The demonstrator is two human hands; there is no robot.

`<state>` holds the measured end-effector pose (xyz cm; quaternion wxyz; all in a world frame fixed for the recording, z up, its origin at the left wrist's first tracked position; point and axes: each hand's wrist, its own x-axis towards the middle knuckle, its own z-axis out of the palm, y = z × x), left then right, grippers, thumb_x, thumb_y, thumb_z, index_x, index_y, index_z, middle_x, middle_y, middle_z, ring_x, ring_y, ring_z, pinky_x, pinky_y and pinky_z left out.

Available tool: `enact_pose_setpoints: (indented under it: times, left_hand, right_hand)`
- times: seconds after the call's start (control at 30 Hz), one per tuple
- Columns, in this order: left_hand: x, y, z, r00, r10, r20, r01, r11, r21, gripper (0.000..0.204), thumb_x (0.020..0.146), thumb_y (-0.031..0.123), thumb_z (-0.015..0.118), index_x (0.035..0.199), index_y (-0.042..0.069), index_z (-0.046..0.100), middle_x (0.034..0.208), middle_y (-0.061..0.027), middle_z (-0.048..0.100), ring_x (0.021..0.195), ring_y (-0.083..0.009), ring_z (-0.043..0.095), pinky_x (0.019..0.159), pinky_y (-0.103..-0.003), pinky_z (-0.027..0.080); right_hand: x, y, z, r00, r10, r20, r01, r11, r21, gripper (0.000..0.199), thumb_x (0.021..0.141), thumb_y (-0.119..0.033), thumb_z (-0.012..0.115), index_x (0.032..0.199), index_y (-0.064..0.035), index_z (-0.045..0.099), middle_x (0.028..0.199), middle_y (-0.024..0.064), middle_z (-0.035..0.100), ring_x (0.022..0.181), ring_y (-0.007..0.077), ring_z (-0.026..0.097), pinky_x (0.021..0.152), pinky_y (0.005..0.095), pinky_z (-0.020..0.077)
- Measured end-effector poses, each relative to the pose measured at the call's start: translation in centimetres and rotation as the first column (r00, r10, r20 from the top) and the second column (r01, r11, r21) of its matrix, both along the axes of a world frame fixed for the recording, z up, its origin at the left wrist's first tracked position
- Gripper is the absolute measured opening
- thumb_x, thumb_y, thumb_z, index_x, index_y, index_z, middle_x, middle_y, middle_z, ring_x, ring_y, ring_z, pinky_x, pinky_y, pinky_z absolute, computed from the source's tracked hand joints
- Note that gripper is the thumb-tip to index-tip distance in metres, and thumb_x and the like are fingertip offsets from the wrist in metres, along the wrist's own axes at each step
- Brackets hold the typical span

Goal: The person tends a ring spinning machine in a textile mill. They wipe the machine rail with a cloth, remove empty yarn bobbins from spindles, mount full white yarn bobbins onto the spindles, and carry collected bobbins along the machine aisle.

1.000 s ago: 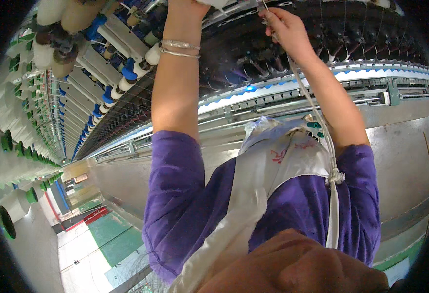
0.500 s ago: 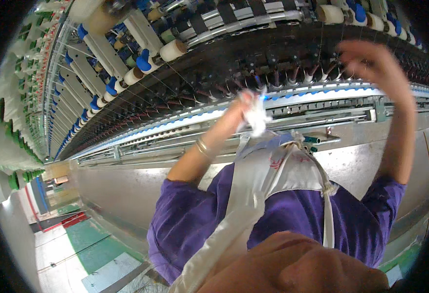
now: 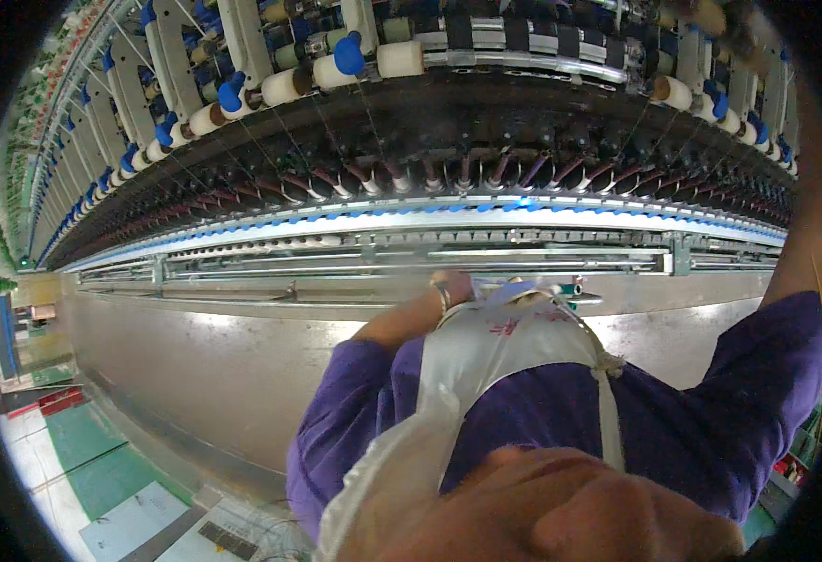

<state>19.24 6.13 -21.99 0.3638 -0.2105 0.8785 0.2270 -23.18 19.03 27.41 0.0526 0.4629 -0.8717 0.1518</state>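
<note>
My left hand (image 3: 454,285) is at the top of the white apron (image 3: 514,332) on my chest. Its fingers are hidden behind the apron's edge, so what they hold, if anything, does not show. My right arm (image 3: 809,211) reaches up along the right rim to the upper part of a long spinning machine. The right hand is lost in dark blur there, and its fingers cannot be made out. Nearest to that arm are white rollers with blue caps (image 3: 713,99). Below them, a row of spindles (image 3: 500,169) with dark reddish bobbins curves across the view.
A white rail with a blue edge (image 3: 411,214) runs along the machine's front, with metal bars (image 3: 523,260) beneath it. Small green tubes (image 3: 572,288) stick out beside the apron. Thin threads hang from the rollers to the spindles. Green and white floor (image 3: 93,436) lies at lower left.
My left hand has come down from the spindles to the apron, and the white fluffy wad it held is out of sight. My right arm has swung outward to the right rim. The view has shifted.
</note>
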Motion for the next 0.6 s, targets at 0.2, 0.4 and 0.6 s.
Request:
enact_pose_setpoints:
  times: [0.2, 0.4, 0.6]
  left_hand:
    - [-13.3, -11.7, 24.5, 0.313, 0.188, -0.931, -0.049, 0.982, 0.182, 0.022, 0.093, 0.024, 0.054, 0.099, 0.005, 0.065, 0.094, -0.0194, 0.066, 0.084, -0.0380, 0.064, 0.073, -0.047, 0.051]
    - [-25.8, -19.0, 39.1, 0.299, -0.175, -0.938, -0.420, 0.859, -0.294, 0.026, 0.092, 0.026, 0.053, 0.101, 0.006, 0.068, 0.082, -0.0156, 0.067, 0.075, -0.0340, 0.064, 0.069, -0.044, 0.052]
    - [-29.0, -19.3, 39.1, 0.673, -0.237, -0.700, -0.346, 0.736, -0.582, 0.026, 0.092, 0.026, 0.053, 0.099, 0.004, 0.066, 0.075, -0.0140, 0.064, 0.066, -0.0296, 0.059, 0.061, -0.041, 0.049]
  right_hand:
    - [0.1, -1.5, 1.4, 0.999, 0.032, 0.044, -0.023, 0.980, -0.195, 0.032, 0.093, -0.018, 0.057, 0.120, -0.0017, 0.061, 0.102, 0.0130, 0.067, 0.087, 0.0223, 0.063, 0.078, 0.0372, 0.0511]
    - [1.7, -4.3, 2.3, 0.993, 0.092, 0.071, -0.057, 0.920, -0.388, 0.029, 0.095, -0.017, 0.055, 0.119, -0.0020, 0.061, 0.099, 0.0132, 0.067, 0.081, 0.0221, 0.063, 0.074, 0.0373, 0.0511]
    - [3.7, -7.2, 2.6, 0.978, 0.200, 0.063, -0.134, 0.826, -0.547, 0.027, 0.096, -0.016, 0.053, 0.118, -0.0023, 0.062, 0.096, 0.0133, 0.067, 0.076, 0.0220, 0.062, 0.070, 0.0374, 0.0510]
